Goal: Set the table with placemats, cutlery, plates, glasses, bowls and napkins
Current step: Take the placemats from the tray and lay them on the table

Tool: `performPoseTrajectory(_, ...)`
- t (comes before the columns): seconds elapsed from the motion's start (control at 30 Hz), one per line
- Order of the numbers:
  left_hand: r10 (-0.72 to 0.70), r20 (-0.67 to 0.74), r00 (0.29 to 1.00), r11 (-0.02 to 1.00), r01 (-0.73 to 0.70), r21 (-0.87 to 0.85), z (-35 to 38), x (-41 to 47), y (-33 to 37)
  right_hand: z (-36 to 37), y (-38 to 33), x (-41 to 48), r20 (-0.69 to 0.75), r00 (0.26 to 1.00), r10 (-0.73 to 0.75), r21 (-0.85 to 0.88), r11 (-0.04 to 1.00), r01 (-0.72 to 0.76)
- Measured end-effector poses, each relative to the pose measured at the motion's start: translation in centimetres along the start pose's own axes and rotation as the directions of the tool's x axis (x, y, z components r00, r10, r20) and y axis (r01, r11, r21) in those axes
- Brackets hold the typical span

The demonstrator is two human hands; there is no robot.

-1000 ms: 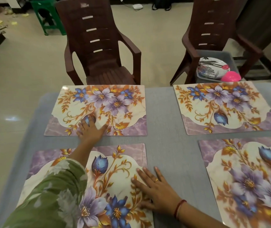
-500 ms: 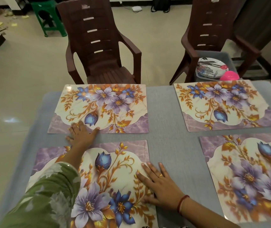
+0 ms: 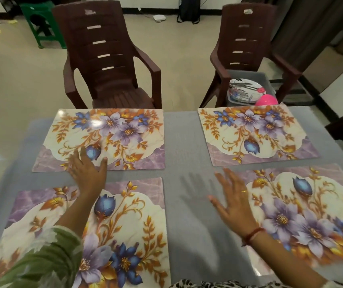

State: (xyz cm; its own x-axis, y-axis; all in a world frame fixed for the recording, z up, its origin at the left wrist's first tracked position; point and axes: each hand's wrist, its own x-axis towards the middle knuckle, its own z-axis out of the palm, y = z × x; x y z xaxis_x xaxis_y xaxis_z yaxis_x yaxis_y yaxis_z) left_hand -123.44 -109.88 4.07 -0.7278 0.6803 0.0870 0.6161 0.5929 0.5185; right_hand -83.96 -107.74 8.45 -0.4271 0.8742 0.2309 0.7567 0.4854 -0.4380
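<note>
four floral placemats lie flat on the grey desk [image 3: 184, 142] in a two-by-two layout, none overlapping, with a strip of bare cloth between each. far-left placemat [image 3: 112, 138] sits before the empty brown chair [image 3: 108, 59]; far-right placemat [image 3: 255, 134] sits before the second brown chair [image 3: 249, 42]. near-left placemat [image 3: 129, 229] and near-right placemat [image 3: 303, 213] lie at the person's side of the desk, their purple borders facing the far pair.

left hand [image 3: 87, 171]: fingers spread, palm down, on the near edge of the far-left placemat beside the printed blue bud; it grips nothing. the forearm crosses the near-left placemat, with a green patterned sleeve [image 3: 39, 260] at the elbow.

right hand [image 3: 234, 199]: fingers spread, empty, blurred. it is over the left edge of the near-right placemat and the bare cloth beside it; a shadow of the hand falls on the cloth to its left. whether it touches the surface cannot be told. a ring shows on one finger, a red thread on the wrist.

a grey tub [image 3: 264, 80] rests on the second chair's seat, holding a patterned plate [image 3: 247, 88], some clear items too indistinct to identify, and a pink bowl [image 3: 267, 100].

a green stool [image 3: 41, 23] stands on the floor, far left.
</note>
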Motion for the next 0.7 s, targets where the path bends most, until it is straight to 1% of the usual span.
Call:
performPoseTrajectory(0.03, 0.017, -0.012, 1.000, 1.000, -0.018, -0.018, 0.6, -0.8, 0.9, -1.1, 2.2, -0.2, -0.031, 0.999, 0.039, -0.034, 0.999, -0.041)
performPoseTrajectory(0.1, 0.036, -0.014, 0.999, 0.999, -0.036, -0.038, 2.0, -2.2, 2.8, -3.2, 7.8, -1.7, -0.041, 0.994, 0.104, -0.109, 0.988, -0.108)
performPoseTrajectory(0.17, 0.005, -0.019, 1.000, 0.999, -0.006, -0.036, 3.1, -3.3, 4.3, -5.4, 13.6, -3.7, -0.031, 0.983, 0.179, -0.153, 0.971, -0.181)
performPoseTrajectory(0.23, -0.026, -0.044, 0.999, 0.999, 0.024, -0.043, 3.6, -4.6, 5.1, -6.8, 18.9, -5.1, -0.028, 0.977, 0.212, -0.181, 0.960, -0.213)
performPoseTrajectory(0.33, 0.003, -0.117, 0.993, 1.000, -0.005, -0.011, 4.8, -7.8, 8.1, -9.1, 24.8, -6.0, -0.035, 0.964, 0.263, -0.199, 0.944, -0.265)
performPoseTrajectory(0.4, -0.002, -0.112, 0.994, 1.000, 0.001, -0.006, 6.0, -9.7, 10.8, -10.3, 27.8, -6.5, -0.029, 0.952, 0.304, -0.225, 0.926, -0.303)
performPoseTrajectory(0.5, -0.023, -0.045, 0.999, 1.000, 0.023, 0.010, 8.2, -12.2, 15.2, -12.1, 32.5, -7.4, 0.044, 0.941, 0.335, -0.299, 0.903, -0.308)
performPoseTrajectory(0.53, -0.011, -0.028, 1.000, 1.000, 0.012, 0.020, 8.8, -12.8, 16.2, -12.4, 33.6, -7.5, 0.101, 0.938, 0.332, -0.317, 0.904, -0.286)
performPoseTrajectory(0.63, -0.006, 0.020, 1.000, 0.997, 0.004, 0.072, 10.1, -14.1, 18.7, -12.1, 35.7, -8.2, 0.273, 0.903, 0.333, -0.358, 0.906, -0.226)
performPoseTrajectory(0.7, -0.010, 0.032, 0.999, 0.994, 0.007, 0.109, 10.4, -14.5, 19.5, -11.7, 36.1, -8.4, 0.305, 0.895, 0.326, -0.353, 0.912, -0.211)
